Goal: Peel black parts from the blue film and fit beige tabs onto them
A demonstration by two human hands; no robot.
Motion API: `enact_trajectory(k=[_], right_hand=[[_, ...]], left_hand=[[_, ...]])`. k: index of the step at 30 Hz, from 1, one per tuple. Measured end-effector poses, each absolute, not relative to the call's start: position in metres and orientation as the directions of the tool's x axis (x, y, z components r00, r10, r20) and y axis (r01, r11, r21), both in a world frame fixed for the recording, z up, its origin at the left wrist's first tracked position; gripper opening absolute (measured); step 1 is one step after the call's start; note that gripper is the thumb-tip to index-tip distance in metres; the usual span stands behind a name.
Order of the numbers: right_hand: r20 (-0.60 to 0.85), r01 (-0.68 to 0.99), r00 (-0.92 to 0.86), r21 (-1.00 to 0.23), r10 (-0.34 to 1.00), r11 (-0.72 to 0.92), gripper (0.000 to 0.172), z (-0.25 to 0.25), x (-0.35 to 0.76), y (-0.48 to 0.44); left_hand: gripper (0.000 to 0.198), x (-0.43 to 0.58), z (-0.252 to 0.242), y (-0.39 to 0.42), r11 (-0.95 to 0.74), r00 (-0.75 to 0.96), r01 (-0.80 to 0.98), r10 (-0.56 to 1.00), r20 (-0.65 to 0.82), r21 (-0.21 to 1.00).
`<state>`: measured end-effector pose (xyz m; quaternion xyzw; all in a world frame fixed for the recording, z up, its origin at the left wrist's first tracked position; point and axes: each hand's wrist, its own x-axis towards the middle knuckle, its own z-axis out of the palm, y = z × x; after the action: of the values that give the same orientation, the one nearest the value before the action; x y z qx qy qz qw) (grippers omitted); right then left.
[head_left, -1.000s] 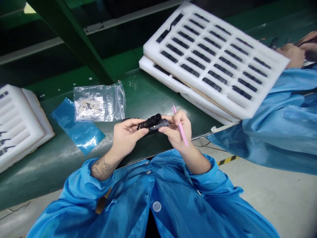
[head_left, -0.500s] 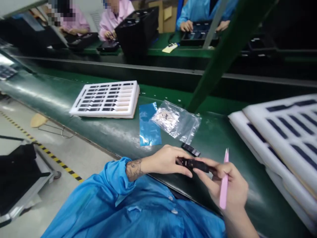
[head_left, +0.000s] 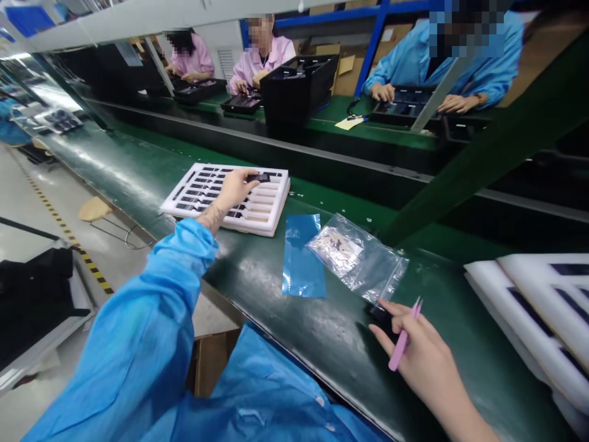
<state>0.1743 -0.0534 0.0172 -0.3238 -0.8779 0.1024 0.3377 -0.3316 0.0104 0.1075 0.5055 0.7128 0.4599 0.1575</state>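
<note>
My left hand (head_left: 234,189) is stretched out over the white foam tray (head_left: 280,199), its fingers closed on a small black part (head_left: 260,177) near the tray's back right slots. Dark pieces fill many slots, while several on the right show a beige bottom. Pink tweezers (head_left: 401,347) lie in the grip of my right hand (head_left: 423,347), tips pointing up and away. Thumb and index finger of that hand are spread apart beside a black piece (head_left: 378,312) on the bench, partly hidden by the fingers.
A blue film sheet (head_left: 304,261) and a clear zip bag (head_left: 372,267) with small parts lie mid-bench. White foam trays (head_left: 488,276) are stacked at right. A green post (head_left: 488,153) slants across. Co-workers (head_left: 497,55) sit opposite, near black boxes (head_left: 299,92).
My left hand has left my right hand and reached left and forward to the foam tray with the black part. My right hand keeps the tweezers, its fingers now spread. The view has shifted.
</note>
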Motion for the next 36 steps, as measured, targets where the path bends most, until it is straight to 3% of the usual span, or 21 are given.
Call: enact_trajectory(k=[5,9,13,17,22,27,32,36], right_hand=[[0.599,0.518,-0.496,-0.377,0.629,0.768,0.035,0.000,0.194,-0.056],[0.670,0.533,-0.387,-0.397,0.633,0.747,0.036,0.008,0.195,-0.054],[0.706,0.480,-0.369,-0.412,0.604,0.775,0.038,0.020,0.187,-0.045],[0.725,0.410,-0.355,-0.446,0.590,0.795,0.038,0.029,0.164,-0.034],[0.670,0.299,-0.400,-0.550,0.626,0.780,0.034,0.063,0.079,-0.007],[0.608,0.171,-0.416,-0.679,0.677,0.715,0.035,0.092,-0.012,0.034],[0.503,0.209,-0.445,-0.746,0.741,0.633,0.035,0.091,-0.049,0.038],[0.488,0.194,-0.507,-0.738,0.710,0.646,0.030,0.095,-0.081,0.057]], left_hand=[[0.018,-0.354,0.108,0.062,0.032,-0.374,0.606,0.894,0.248,0.795],[0.030,-0.343,0.097,0.068,-0.056,-0.399,0.497,0.872,0.285,0.866],[0.022,-0.331,0.092,0.068,-0.122,-0.485,0.256,0.842,0.237,0.959],[0.038,-0.308,0.094,0.052,-0.211,-0.516,0.015,0.836,0.188,0.977],[0.042,-0.234,0.090,0.018,-0.269,-0.464,-0.204,0.874,0.149,0.941],[0.032,-0.155,0.073,-0.004,-0.196,-0.340,-0.598,0.940,-0.024,0.777],[0.034,-0.147,0.062,-0.007,-0.267,-0.421,-0.596,0.907,-0.011,0.757],[0.040,-0.179,0.051,-0.016,-0.352,-0.573,-0.459,0.819,0.031,0.816]])
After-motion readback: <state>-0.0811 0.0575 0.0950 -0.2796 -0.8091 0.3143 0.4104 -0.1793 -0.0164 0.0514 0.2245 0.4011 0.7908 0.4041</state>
